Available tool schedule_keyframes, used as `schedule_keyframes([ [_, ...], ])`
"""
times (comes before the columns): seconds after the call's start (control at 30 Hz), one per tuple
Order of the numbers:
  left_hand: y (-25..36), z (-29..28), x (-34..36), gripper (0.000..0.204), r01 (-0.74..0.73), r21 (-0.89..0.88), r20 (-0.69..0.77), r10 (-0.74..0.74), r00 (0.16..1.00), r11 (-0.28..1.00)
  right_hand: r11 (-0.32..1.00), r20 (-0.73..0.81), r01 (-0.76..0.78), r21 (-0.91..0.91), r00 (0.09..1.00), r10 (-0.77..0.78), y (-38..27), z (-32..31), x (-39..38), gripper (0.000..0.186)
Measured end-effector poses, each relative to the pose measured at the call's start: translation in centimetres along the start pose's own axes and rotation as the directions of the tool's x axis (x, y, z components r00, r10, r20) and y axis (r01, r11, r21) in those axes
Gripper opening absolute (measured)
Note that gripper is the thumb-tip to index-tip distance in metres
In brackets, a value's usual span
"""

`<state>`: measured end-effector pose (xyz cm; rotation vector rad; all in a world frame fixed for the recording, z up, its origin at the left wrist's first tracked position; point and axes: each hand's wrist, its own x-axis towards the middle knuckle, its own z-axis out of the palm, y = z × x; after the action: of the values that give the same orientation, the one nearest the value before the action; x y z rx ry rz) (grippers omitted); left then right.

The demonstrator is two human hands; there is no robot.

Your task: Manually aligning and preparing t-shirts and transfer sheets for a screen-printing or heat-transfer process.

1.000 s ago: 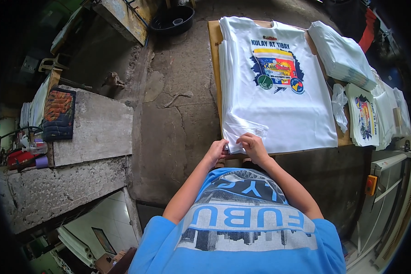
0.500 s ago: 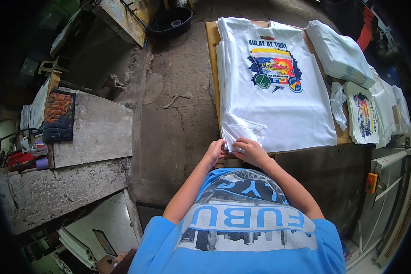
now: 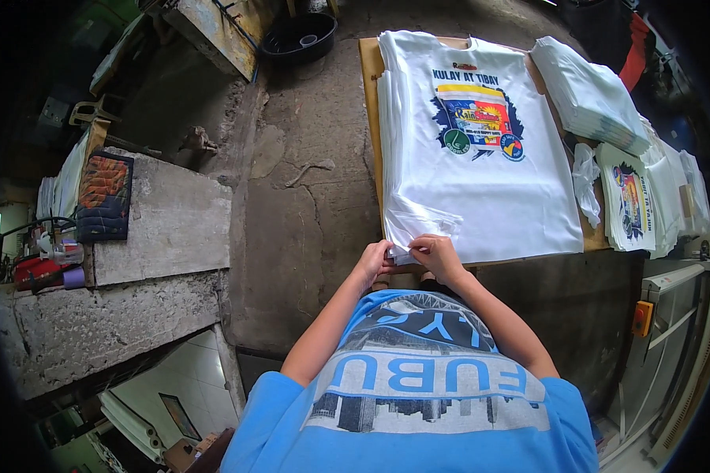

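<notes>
A black basin (image 3: 296, 55) sits on the floor (image 3: 280, 229), a quilted mat (image 3: 103, 201) farther left.

From the wearer's head, the scene is viewed steeply downward through a wide fisheye lens; the blue-shirted torso (image 3: 426, 445) is shown nearest, the hands (image 3: 438, 258) and counter (image 3: 372, 94) just beyond.

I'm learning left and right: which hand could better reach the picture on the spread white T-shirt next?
Probably the right hand: it's nearer the colourful print, overlapping the lower edge of the white T-shirt. The left hand is farther off, at the shirt's left corner.
</notes>
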<state>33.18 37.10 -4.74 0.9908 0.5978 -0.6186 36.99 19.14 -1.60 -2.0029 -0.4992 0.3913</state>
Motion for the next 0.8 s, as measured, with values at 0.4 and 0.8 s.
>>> schedule_keyframes([
  [0.4,-0.4,-0.4,0.6,0.031,0.032,0.16,0.001,-0.033,0.999,0.987,0.99,-0.107,-0.139,0.037,0.984,0.142,0.1,-0.1,0.1,0.015],
  [0.8,-0.1,0.0,0.0,0.028,-0.018,0.034,0.039,0.017,0.999,0.999,0.932,0.131,0.276,-0.233,0.959,-0.251,-1.6,-1.0,-0.1,0.016],
])
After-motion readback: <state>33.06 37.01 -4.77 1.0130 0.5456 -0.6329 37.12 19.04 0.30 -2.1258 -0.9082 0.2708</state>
